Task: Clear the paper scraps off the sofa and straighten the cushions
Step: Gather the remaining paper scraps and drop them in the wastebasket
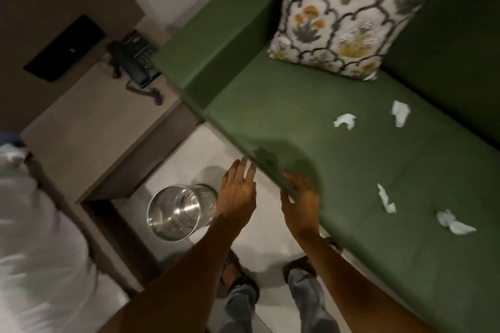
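Sofa point(311, 121): green, seat strewn with scraps, nothing cleared from it that you can see.

Paper scraps, four in view, all crumpled and white. Two lie mid-seat, near each other: one point(345, 121), one point(400, 113). Two lie nearer the front edge: one point(386, 199), one point(454, 223). All sit well apart from your hands.

Cushion point(349, 11): floral print, leaning in the corner against the armrest and backrest, tilted rather than square.

Left hand point(238, 192): fingers spread and released, holding nothing, hovering over the floor beside the wastebin point(178, 212).

Right hand point(303, 200): fingers loose and empty, at the front edge of the seat.

Wastebin: shiny perforated metal, upright on the floor just beside the sofa front; looks empty.

Risks, as judged from this layout:
- Your left forearm hangs close over the bin; a careless swing toward the seat could knock it over.
- The scraps are light. Sweep them with an open palm and some may slide off the front edge onto the floor or down the seam at the backrest.
- Grab several at once with a slack grip and one may drop short of the bin.
- Tugging the cushion before the seat is clear could bury or scatter the nearest scraps.
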{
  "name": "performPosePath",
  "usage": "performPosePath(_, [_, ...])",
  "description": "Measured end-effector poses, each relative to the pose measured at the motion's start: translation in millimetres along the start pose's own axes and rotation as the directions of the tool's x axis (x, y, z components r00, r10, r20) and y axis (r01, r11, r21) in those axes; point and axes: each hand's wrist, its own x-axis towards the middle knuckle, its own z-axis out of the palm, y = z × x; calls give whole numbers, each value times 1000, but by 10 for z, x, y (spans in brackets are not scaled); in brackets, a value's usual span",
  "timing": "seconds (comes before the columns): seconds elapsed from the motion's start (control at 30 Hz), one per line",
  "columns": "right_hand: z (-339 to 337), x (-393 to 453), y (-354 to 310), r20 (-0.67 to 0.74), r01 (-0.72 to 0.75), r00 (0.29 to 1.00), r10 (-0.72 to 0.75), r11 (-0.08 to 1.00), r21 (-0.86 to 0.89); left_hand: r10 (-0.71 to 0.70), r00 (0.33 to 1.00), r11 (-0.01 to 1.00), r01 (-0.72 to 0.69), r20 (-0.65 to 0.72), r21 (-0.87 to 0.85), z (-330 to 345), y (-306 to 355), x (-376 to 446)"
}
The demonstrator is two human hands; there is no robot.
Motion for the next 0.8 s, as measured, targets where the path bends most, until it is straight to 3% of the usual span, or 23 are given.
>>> performPosePath(0.13, [-703,164,436,-149,-80,986,76,996,-27,104,994,995,-105,34,2,81,827,312])
performPosePath(0.4, [-1616,347,1267,-299,-281,919,258,959,-36,269,959,962,-272,87,19,377,2095,1035])
performPosePath(0.63, [-1606,527,1700,-242,-377,895,374,925,35,325,939,942,-332,114,50,592,2425,1695])
performPosePath(0.8, [-1564,657,1921,-275,-399,867,416,909,117,228,963,964,-244,144,108,820,2388,2111])
